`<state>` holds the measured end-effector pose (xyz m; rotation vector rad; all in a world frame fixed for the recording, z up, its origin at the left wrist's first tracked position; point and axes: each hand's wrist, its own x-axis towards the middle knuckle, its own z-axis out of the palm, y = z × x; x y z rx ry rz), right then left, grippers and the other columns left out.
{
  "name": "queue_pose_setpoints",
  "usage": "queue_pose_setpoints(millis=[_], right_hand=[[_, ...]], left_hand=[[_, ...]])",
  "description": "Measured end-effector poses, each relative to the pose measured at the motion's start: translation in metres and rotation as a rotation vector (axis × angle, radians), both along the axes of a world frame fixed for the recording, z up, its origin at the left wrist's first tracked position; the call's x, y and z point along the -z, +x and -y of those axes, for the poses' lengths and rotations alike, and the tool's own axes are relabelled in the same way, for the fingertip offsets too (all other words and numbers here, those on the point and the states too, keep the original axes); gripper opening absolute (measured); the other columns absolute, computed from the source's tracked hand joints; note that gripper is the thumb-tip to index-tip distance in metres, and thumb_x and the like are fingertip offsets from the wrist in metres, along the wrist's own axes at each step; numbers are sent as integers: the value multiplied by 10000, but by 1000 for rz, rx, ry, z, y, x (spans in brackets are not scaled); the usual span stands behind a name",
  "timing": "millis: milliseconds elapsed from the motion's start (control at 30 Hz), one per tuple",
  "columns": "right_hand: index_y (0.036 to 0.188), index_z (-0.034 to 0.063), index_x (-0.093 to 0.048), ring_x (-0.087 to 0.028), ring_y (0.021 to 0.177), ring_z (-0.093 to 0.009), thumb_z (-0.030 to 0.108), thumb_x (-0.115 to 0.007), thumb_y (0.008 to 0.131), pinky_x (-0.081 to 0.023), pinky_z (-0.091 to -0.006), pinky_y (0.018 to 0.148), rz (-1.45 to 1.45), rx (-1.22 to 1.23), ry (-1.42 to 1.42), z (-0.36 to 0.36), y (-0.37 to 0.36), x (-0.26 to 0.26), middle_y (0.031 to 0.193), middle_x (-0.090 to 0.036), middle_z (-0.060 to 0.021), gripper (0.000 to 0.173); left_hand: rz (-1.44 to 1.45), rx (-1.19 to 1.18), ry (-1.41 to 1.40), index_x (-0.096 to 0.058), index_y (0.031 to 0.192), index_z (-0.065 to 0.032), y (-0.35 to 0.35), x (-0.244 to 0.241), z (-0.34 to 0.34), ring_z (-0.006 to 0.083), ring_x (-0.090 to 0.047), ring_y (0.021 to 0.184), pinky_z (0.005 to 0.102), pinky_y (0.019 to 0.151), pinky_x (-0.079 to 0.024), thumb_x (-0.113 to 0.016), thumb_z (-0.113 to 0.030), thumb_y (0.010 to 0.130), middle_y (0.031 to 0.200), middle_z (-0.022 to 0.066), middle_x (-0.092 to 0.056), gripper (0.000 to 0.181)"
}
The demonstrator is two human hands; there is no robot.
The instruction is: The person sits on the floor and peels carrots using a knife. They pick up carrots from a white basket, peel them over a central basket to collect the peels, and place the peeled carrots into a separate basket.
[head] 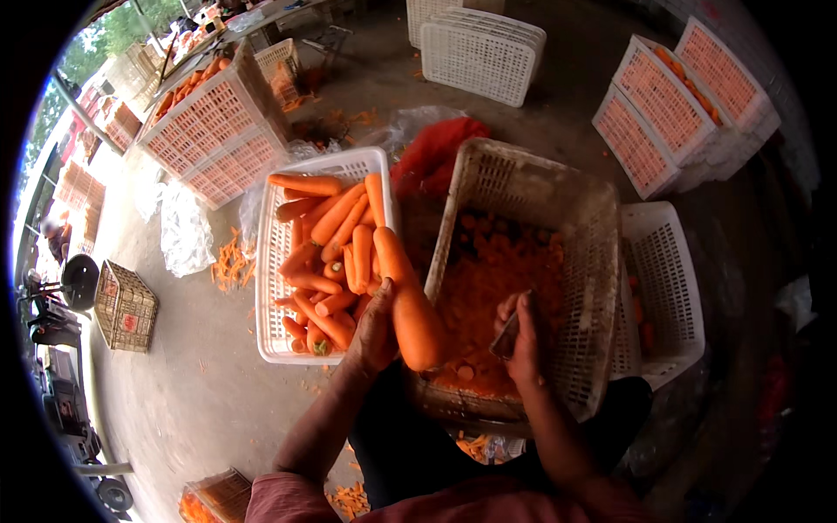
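Observation:
A large orange carrot [413, 307] is in my left hand [377, 330], held upright between the two crates with my thumb along its side. My right hand [525, 343] grips a small dark tool [505, 337], perhaps a peeler or short blade, apart from the carrot. Below my right hand, a worn plastic crate [537, 168] holds carrot shavings [503, 274] and some cut round pieces. Many whole carrots [337, 222] fill the white plastic crate [263, 287] beside my left hand.
Right of the worn crate, another white crate [683, 294] holds some carrots. Stacked carrot crates stand at upper left [216, 131] and upper right [667, 124]. A red mesh bag [438, 153] and clear plastic sheeting [186, 229] lie on the floor. A person [55, 235] is far left.

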<state>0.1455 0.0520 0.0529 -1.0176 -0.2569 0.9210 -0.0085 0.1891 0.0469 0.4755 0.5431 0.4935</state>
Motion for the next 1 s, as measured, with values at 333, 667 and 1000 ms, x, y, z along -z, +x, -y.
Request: queue_pose_setpoints(millis=[333, 667, 1000], right_hand=[[696, 22, -461, -413, 531, -118, 309, -477, 871, -321, -275, 466, 643, 179, -197, 93, -26, 9, 565, -411, -39, 337], [784, 3, -488, -485, 522, -183, 401, -471, 847, -376, -327, 494, 1134, 7, -763, 58, 46, 155, 552, -453, -97, 403], [730, 2, -484, -396, 531, -130, 375, -474, 855, -342, -306, 511, 643, 86, -342, 119, -41, 29, 564, -394, -44, 393]], left_hand=[[127, 189, -418, -323, 1240, -56, 47, 60, 156, 256, -490, 1028, 388, 862, -420, -336, -442, 887, 1140, 144, -465, 524], [159, 366, -592, -444, 1129, -86, -1, 40, 206, 292, -575, 801, 395, 643, -506, -418, -490, 845, 905, 154, -556, 494], [158, 136, -458, -354, 1222, -80, 5, 54, 188, 254, -455, 1073, 413, 880, -407, -453, -507, 823, 1164, 135, -449, 592]])
